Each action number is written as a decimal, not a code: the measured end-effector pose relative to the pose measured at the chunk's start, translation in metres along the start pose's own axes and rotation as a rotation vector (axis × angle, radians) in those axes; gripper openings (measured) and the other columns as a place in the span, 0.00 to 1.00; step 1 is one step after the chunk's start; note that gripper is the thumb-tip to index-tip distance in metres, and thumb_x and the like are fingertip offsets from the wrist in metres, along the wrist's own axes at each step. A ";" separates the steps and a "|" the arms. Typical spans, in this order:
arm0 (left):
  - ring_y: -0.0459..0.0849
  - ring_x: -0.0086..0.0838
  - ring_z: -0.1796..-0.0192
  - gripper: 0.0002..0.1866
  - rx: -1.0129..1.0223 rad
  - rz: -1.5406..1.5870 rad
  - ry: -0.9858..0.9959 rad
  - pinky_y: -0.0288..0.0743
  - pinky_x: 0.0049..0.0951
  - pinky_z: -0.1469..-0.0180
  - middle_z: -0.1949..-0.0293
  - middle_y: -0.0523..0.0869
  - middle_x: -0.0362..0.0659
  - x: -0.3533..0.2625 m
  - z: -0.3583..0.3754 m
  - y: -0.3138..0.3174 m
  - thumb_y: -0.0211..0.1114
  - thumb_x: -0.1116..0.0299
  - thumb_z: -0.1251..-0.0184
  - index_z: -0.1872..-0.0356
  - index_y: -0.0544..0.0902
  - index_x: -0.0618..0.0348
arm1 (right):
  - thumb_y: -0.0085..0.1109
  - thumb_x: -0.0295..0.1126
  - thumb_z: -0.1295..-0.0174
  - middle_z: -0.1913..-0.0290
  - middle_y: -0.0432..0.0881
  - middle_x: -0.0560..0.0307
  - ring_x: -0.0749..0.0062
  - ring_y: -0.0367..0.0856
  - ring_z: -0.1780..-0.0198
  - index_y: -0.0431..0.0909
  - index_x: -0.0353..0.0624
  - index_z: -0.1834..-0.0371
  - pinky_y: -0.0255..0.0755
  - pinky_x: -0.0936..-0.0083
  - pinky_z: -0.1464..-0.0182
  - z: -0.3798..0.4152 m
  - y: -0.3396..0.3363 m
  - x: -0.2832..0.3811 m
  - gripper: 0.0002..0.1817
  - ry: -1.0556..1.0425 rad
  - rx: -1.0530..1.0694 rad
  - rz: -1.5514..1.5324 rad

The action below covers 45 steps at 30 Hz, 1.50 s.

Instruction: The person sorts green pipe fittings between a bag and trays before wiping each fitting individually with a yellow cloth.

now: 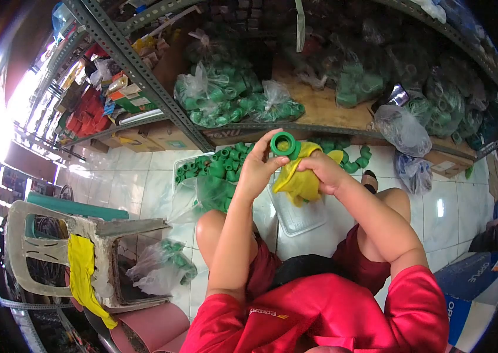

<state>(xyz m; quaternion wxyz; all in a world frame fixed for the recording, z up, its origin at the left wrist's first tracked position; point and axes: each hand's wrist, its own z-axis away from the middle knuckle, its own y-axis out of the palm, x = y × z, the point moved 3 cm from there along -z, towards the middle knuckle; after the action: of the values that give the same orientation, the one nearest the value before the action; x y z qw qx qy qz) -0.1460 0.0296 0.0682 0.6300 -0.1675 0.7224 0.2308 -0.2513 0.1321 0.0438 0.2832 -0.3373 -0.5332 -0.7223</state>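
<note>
My left hand (259, 167) grips a green pipe fitting (284, 145) by its ring-shaped end, the round opening turned up toward me. Yellow shows inside that opening. In my right hand (325, 170) is a bunched yellow cloth (297, 181), pressed against the fitting's other side and partly covering it. Below the hands a clear plastic tray (299, 219) lies on the tiled floor between my legs. Many more green fittings (216, 166) are heaped to the left, beside a clear plastic bag (199, 197).
Metal shelving (137, 65) with bagged green fittings (219, 88) stands ahead. A worn plastic chair (25, 235) with a yellow cloth (82, 267) draped on it is at left. Blue boxes (466, 276) sit at right. Another bag (157, 267) lies near the chair.
</note>
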 end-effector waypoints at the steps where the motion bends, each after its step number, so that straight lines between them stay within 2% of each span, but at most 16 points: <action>1: 0.73 0.21 0.48 0.29 -0.008 0.015 0.042 0.66 0.20 0.46 0.52 0.75 0.39 -0.005 0.000 0.003 0.63 0.83 0.49 0.42 0.67 0.60 | 0.50 0.23 0.50 0.63 0.79 0.56 0.72 0.80 0.63 0.73 0.35 0.56 0.73 0.78 0.61 0.002 0.003 0.004 0.15 -0.009 0.003 -0.065; 6: 0.74 0.25 0.49 0.25 -0.258 0.266 0.153 0.69 0.25 0.45 0.53 0.75 0.40 0.002 -0.006 -0.001 0.57 0.84 0.44 0.45 0.65 0.59 | 0.52 0.30 0.44 0.56 0.77 0.57 0.74 0.76 0.56 0.72 0.35 0.52 0.69 0.78 0.53 0.005 0.007 0.015 0.17 -0.195 -0.029 0.133; 9: 0.74 0.29 0.47 0.22 -0.207 0.312 0.106 0.70 0.32 0.46 0.48 0.73 0.42 0.004 -0.005 -0.019 0.55 0.62 0.34 0.42 0.64 0.58 | 0.49 0.41 0.39 0.51 0.75 0.57 0.75 0.72 0.50 0.70 0.34 0.48 0.62 0.78 0.45 0.012 0.001 0.027 0.22 -0.325 -0.058 0.243; 11: 0.75 0.28 0.49 0.24 -0.144 0.427 0.076 0.72 0.30 0.48 0.50 0.74 0.41 0.005 -0.001 -0.018 0.54 0.59 0.34 0.41 0.63 0.59 | 0.41 0.54 0.35 0.47 0.72 0.57 0.74 0.68 0.45 0.68 0.33 0.46 0.56 0.77 0.40 0.015 0.002 0.032 0.31 -0.463 -0.015 0.386; 13: 0.77 0.22 0.56 0.31 -0.088 0.507 -0.006 0.75 0.22 0.57 0.53 0.76 0.38 0.001 0.001 -0.010 0.50 0.49 0.35 0.37 0.60 0.58 | 0.43 0.51 0.35 0.46 0.72 0.56 0.73 0.68 0.45 0.68 0.34 0.46 0.57 0.77 0.41 0.017 0.004 0.035 0.29 -0.479 -0.006 0.377; 15: 0.75 0.19 0.59 0.30 -0.040 0.489 -0.031 0.72 0.19 0.61 0.54 0.76 0.37 0.008 0.000 -0.010 0.49 0.50 0.34 0.37 0.61 0.58 | 0.46 0.49 0.36 0.46 0.72 0.56 0.73 0.67 0.44 0.69 0.35 0.46 0.57 0.76 0.41 0.020 0.009 0.034 0.27 -0.489 -0.002 0.364; 17: 0.70 0.12 0.66 0.25 -0.115 0.287 -0.068 0.65 0.12 0.69 0.57 0.77 0.33 0.014 0.002 -0.006 0.48 0.53 0.31 0.40 0.66 0.56 | 0.54 0.42 0.38 0.46 0.72 0.58 0.72 0.69 0.45 0.67 0.38 0.44 0.62 0.76 0.44 0.020 0.022 0.031 0.23 -0.566 -0.051 0.779; 21: 0.69 0.10 0.68 0.23 -0.275 0.076 -0.104 0.63 0.09 0.71 0.59 0.77 0.32 0.008 0.005 0.005 0.49 0.54 0.31 0.42 0.69 0.57 | 0.58 0.32 0.41 0.55 0.77 0.61 0.76 0.73 0.53 0.74 0.38 0.53 0.67 0.77 0.50 0.014 0.025 0.023 0.15 -0.656 -0.126 0.811; 24: 0.69 0.11 0.69 0.23 -0.164 0.386 -0.119 0.62 0.09 0.72 0.61 0.77 0.33 0.015 0.003 0.006 0.48 0.54 0.30 0.41 0.68 0.58 | 0.57 0.30 0.41 0.56 0.78 0.61 0.78 0.74 0.55 0.73 0.38 0.53 0.68 0.79 0.52 0.010 0.017 0.022 0.14 -0.704 -0.165 0.692; 26: 0.76 0.17 0.64 0.20 -0.055 0.511 -0.109 0.68 0.14 0.69 0.61 0.78 0.37 0.017 0.001 0.008 0.47 0.52 0.31 0.51 0.72 0.58 | 0.55 0.28 0.40 0.56 0.78 0.61 0.79 0.74 0.56 0.73 0.38 0.54 0.68 0.80 0.53 0.009 0.016 0.026 0.12 -0.706 -0.159 0.709; 30: 0.77 0.22 0.62 0.23 -0.055 0.576 -0.176 0.74 0.22 0.63 0.59 0.79 0.40 0.031 -0.003 0.009 0.48 0.49 0.33 0.51 0.71 0.59 | 0.58 0.28 0.44 0.57 0.80 0.54 0.64 0.77 0.55 0.75 0.37 0.57 0.68 0.72 0.52 0.009 0.013 0.037 0.12 -0.720 -0.238 0.734; 33: 0.78 0.29 0.54 0.22 -0.026 0.726 -0.090 0.76 0.36 0.53 0.53 0.76 0.41 0.017 -0.003 0.001 0.44 0.55 0.30 0.42 0.65 0.58 | 0.58 0.33 0.45 0.59 0.79 0.46 0.55 0.77 0.55 0.76 0.36 0.61 0.68 0.68 0.52 0.011 -0.006 0.050 0.13 -0.747 -0.456 1.197; 36: 0.77 0.30 0.50 0.23 -0.042 0.647 0.011 0.74 0.32 0.50 0.50 0.76 0.41 0.012 -0.002 -0.006 0.52 0.54 0.35 0.43 0.66 0.55 | 0.52 0.30 0.41 0.57 0.79 0.53 0.71 0.78 0.58 0.75 0.32 0.57 0.70 0.74 0.55 0.008 -0.029 0.050 0.13 -0.019 -0.405 1.085; 37: 0.77 0.30 0.50 0.23 -0.045 0.650 0.016 0.74 0.32 0.50 0.50 0.76 0.41 0.014 -0.004 -0.007 0.52 0.54 0.35 0.43 0.66 0.55 | 0.52 0.30 0.41 0.57 0.79 0.53 0.71 0.78 0.58 0.75 0.32 0.57 0.70 0.74 0.55 0.007 -0.031 0.048 0.13 -0.020 -0.402 1.091; 39: 0.76 0.28 0.49 0.22 -0.035 0.600 0.028 0.74 0.30 0.49 0.47 0.74 0.41 0.015 -0.005 -0.006 0.53 0.59 0.34 0.41 0.64 0.53 | 0.51 0.29 0.42 0.62 0.80 0.54 0.70 0.80 0.59 0.76 0.35 0.58 0.74 0.76 0.61 0.006 -0.023 0.038 0.12 -0.105 -0.175 0.367; 45: 0.74 0.27 0.47 0.21 -0.077 0.519 -0.004 0.74 0.29 0.47 0.47 0.72 0.39 0.007 -0.002 -0.002 0.53 0.69 0.33 0.40 0.61 0.52 | 0.47 0.21 0.43 0.54 0.77 0.52 0.71 0.80 0.59 0.69 0.34 0.49 0.79 0.77 0.59 0.016 -0.013 0.065 0.17 -0.224 -0.005 0.006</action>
<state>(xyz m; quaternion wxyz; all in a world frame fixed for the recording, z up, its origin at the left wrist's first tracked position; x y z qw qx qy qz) -0.1482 0.0271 0.0613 0.5442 0.0002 0.7306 0.4124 -0.2974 0.1480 0.0908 0.2232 -0.4182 -0.5585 -0.6807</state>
